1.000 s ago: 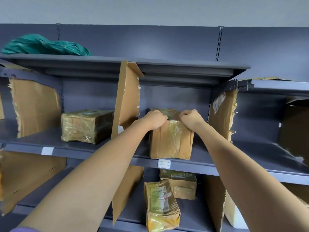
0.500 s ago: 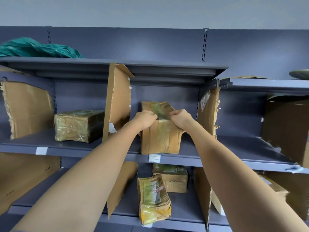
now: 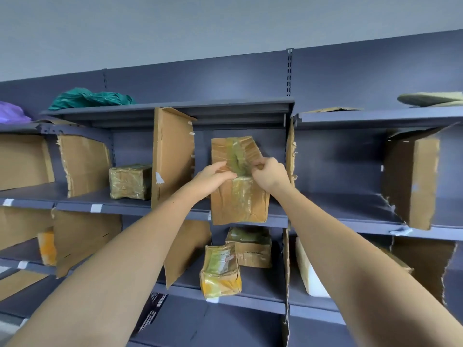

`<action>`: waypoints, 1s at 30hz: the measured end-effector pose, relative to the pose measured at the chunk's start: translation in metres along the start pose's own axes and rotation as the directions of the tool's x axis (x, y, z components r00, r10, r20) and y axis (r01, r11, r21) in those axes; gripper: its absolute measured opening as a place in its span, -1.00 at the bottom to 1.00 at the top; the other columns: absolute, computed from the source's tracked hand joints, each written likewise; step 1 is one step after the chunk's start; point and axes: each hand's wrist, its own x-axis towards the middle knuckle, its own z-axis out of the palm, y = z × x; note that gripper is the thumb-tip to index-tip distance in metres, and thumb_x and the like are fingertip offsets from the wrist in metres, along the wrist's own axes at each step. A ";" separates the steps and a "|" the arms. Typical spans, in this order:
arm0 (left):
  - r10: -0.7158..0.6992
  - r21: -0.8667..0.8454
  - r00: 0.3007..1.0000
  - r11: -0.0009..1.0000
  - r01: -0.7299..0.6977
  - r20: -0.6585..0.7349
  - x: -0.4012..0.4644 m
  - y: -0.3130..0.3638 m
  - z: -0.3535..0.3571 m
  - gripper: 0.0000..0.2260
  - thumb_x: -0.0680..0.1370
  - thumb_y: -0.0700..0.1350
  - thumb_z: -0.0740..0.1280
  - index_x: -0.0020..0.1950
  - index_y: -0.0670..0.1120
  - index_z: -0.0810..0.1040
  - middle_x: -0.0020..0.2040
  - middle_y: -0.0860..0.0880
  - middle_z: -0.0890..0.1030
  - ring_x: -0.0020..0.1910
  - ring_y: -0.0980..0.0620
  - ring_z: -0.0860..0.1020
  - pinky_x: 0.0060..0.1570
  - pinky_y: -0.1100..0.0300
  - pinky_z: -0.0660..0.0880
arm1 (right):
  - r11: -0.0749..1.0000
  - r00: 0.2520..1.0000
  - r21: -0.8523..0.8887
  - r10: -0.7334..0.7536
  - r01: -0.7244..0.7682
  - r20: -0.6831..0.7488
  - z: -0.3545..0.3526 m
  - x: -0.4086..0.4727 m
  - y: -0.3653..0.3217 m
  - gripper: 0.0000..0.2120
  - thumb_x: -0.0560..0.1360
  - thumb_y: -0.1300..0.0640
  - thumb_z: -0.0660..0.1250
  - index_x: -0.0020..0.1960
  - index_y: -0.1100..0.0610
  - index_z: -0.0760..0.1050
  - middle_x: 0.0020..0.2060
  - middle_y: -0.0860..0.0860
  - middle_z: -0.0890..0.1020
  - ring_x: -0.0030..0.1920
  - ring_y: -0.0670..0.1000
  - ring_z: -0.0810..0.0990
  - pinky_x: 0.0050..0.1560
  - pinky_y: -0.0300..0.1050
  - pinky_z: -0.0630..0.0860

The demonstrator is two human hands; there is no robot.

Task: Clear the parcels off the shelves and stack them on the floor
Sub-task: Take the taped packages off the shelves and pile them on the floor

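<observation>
A brown taped cardboard parcel [image 3: 239,201] hangs over the front edge of the middle shelf [image 3: 338,216], tipped towards me so its top face shows. My left hand [image 3: 213,175] and my right hand [image 3: 269,172] both grip its top front edge, fingers curled over the top. A second taped parcel [image 3: 130,181] rests on the same shelf to the left, beyond a cardboard divider [image 3: 171,159]. On the shelf below stand two more parcels, a yellowish one [image 3: 220,271] in front and a brown one [image 3: 250,249] behind it.
Torn cardboard dividers [image 3: 411,186] split the grey shelving into bays. A green bag [image 3: 90,98] and a purple bag [image 3: 12,112] lie on the top shelf at the left. A white-edged parcel [image 3: 308,271] leans in the lower right bay, an orange one [image 3: 46,247] at the lower left.
Both hands have pulled the parcel forward so it overhangs the shelf edge and tips towards me. The view has tilted and swung to the right.
</observation>
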 end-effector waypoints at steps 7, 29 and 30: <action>-0.049 0.219 0.999 0.975 0.045 0.010 -0.064 0.020 0.028 0.02 0.23 0.18 0.63 0.58 0.07 0.21 0.55 0.02 0.27 0.50 -0.02 0.27 0.41 0.03 0.33 | 0.999 0.997 0.039 0.003 -0.006 0.083 -0.029 -0.052 0.022 -0.73 0.56 0.10 0.22 0.20 0.01 0.57 -0.07 -0.01 0.63 -0.05 0.08 0.57 -0.11 -0.14 0.41; -0.019 0.172 0.984 0.985 -0.012 0.178 -0.256 0.027 0.116 0.02 0.08 0.19 0.66 0.49 0.24 0.32 0.41 0.01 0.41 0.38 -0.03 0.39 0.33 -0.08 0.44 | 0.958 0.934 0.129 0.210 -0.256 0.290 -0.107 -0.302 0.051 -0.30 0.40 0.20 0.47 0.48 0.01 0.31 0.21 -0.02 0.56 0.20 0.03 0.55 0.21 -0.05 0.53; -0.014 0.164 0.979 0.986 -0.020 0.204 -0.266 0.026 0.127 0.03 0.06 0.20 0.66 0.49 0.22 0.34 0.40 0.02 0.43 0.37 -0.02 0.42 0.32 -0.07 0.45 | 0.952 0.924 0.104 0.246 -0.287 0.293 -0.111 -0.320 0.058 -0.26 0.39 0.23 0.48 0.49 0.02 0.29 0.21 -0.01 0.56 0.18 0.03 0.56 0.19 -0.04 0.55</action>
